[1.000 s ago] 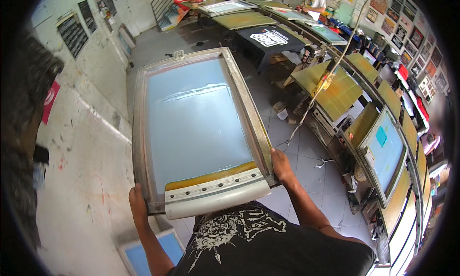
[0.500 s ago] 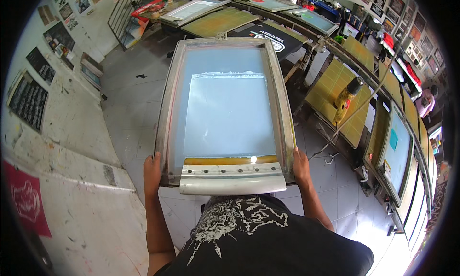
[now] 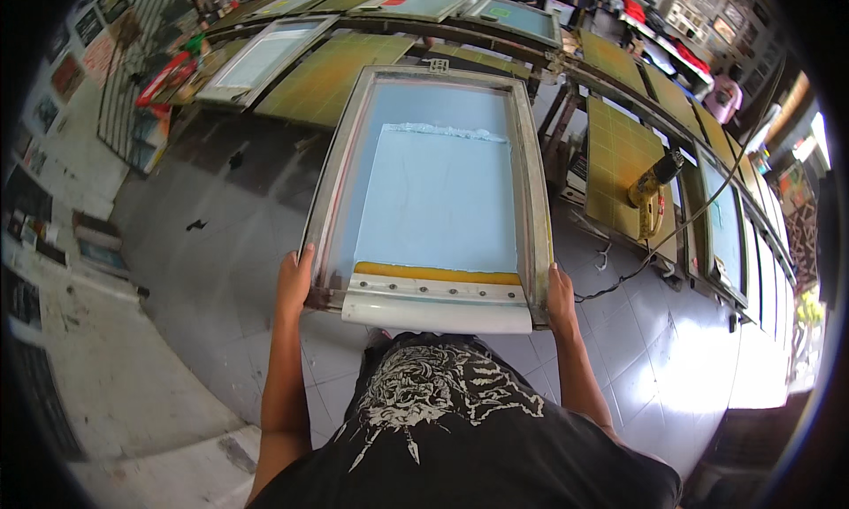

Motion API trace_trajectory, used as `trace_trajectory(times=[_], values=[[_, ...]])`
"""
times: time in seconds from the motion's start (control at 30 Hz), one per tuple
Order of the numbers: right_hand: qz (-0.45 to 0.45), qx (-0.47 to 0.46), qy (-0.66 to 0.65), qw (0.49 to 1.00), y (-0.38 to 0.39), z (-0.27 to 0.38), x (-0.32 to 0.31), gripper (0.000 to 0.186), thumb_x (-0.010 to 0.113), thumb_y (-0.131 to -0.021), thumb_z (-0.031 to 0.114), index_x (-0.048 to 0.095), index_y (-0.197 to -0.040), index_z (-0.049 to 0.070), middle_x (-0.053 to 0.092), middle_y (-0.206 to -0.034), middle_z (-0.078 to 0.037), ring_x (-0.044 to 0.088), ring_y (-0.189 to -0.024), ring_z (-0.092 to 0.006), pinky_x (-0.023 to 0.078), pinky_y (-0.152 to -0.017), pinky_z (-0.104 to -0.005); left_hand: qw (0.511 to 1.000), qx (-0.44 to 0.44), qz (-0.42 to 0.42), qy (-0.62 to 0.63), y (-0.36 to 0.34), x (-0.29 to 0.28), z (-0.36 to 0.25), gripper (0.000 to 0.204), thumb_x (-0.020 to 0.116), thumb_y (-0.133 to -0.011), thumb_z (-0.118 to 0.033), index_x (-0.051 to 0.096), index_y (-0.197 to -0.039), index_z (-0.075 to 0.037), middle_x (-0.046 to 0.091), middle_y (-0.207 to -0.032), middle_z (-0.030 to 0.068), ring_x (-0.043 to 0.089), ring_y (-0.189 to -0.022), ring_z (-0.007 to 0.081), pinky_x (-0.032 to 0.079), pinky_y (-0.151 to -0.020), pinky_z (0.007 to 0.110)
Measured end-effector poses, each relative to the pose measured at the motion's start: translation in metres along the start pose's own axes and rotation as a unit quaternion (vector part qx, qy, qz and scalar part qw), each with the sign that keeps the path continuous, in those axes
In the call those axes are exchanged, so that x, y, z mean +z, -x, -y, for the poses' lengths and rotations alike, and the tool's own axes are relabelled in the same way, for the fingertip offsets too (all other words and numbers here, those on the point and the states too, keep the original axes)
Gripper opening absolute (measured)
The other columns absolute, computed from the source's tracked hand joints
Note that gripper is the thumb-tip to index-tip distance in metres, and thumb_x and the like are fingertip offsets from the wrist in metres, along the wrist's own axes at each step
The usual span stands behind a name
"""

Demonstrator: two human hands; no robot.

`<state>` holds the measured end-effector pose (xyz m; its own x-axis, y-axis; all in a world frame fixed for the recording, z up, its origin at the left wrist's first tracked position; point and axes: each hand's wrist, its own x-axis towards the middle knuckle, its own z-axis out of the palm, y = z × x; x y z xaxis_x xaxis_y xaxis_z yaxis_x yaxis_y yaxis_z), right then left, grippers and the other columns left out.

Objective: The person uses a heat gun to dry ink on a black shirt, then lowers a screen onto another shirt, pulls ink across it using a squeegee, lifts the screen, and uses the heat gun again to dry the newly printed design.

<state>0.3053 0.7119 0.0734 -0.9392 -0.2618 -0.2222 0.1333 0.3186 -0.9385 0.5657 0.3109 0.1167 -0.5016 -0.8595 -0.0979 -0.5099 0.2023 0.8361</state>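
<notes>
Out in front of my body I carry a screen printing frame (image 3: 534,199), held level by its two sides. My left hand (image 3: 295,279) is closed on the near left corner, thumb along the top of the rail. On the near right side my right hand (image 3: 561,297) grips the rail the same way. A squeegee (image 3: 433,313) with a pale metal handle and amber blade lies across the frame's near end. Pale blue mesh (image 3: 438,199) fills the frame, and a ridge of light blue ink (image 3: 442,132) runs across its far part.
Beyond the frame stands a long curved rack of yellowish printing boards (image 3: 332,83) and other screens (image 3: 265,53). A yellow heat gun (image 3: 650,191) rests on a board at the right, its cable (image 3: 699,221) trailing down. A person (image 3: 725,95) is at the far right. Tiled floor (image 3: 212,270) lies around me.
My view has shifted, so the rack and boards ahead appear nearer and further left. The black printed fabric beyond the frame has left sight. Both hands keep their hold on the frame.
</notes>
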Motion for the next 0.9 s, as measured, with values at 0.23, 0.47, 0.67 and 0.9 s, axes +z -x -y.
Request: trace_trajectory(times=[0.23, 0.47, 0.67, 0.9], values=[[-0.084, 0.034, -0.008, 0.996, -0.042, 0.049, 0.067, 0.049, 0.037, -0.099, 0.035, 0.058, -0.096, -0.009, 0.056, -0.079, -0.009, 0.049, -0.071, -0.0155, 0.042, -0.067, -0.0329, 0.996, 0.031, 0.089, 0.005, -0.153, 0.005, -0.037, 0.058, 0.054, -0.089, -0.051, 0.054, -0.082, 0.007, 0.053, -0.074, 0.0118, 0.049, -0.072, 0.0197, 0.041, -0.067, 0.036], [-0.107, 0.043, -0.035, 0.993, -0.122, 0.052, 0.090, 0.052, 0.039, -0.098, 0.038, 0.059, -0.097, -0.009, 0.055, -0.075, -0.007, 0.047, -0.066, -0.0133, 0.039, -0.060, -0.0315, 0.992, 0.009, 0.129, 0.007, -0.260, 0.054, -0.052, 0.061, 0.055, -0.086, -0.054, 0.050, -0.084, 0.007, 0.052, -0.085, 0.0161, 0.049, -0.084, 0.0217, 0.042, -0.080, 0.035], [-0.106, 0.034, -0.069, 0.991, -0.185, 0.051, 0.101, 0.051, 0.039, -0.100, 0.038, 0.060, -0.098, -0.008, 0.056, -0.077, -0.006, 0.049, -0.067, -0.0116, 0.042, -0.062, -0.0294, 0.982, -0.008, 0.190, 0.006, -0.323, 0.088, -0.070, 0.077, 0.056, -0.085, -0.054, 0.049, -0.114, 0.017, 0.053, -0.119, 0.0306, 0.051, -0.115, 0.0319, 0.039, -0.094, 0.039], [-0.122, 0.039, -0.071, 0.989, -0.223, 0.038, 0.109, 0.051, 0.039, -0.100, 0.038, 0.060, -0.098, -0.008, 0.058, -0.078, -0.006, 0.051, -0.066, -0.0116, 0.043, -0.062, -0.0290, 0.986, -0.011, 0.164, 0.003, -0.369, 0.121, -0.061, 0.080, 0.057, -0.085, -0.053, 0.046, -0.120, 0.018, 0.050, -0.124, 0.0306, 0.048, -0.120, 0.0334, 0.036, -0.099, 0.038]])
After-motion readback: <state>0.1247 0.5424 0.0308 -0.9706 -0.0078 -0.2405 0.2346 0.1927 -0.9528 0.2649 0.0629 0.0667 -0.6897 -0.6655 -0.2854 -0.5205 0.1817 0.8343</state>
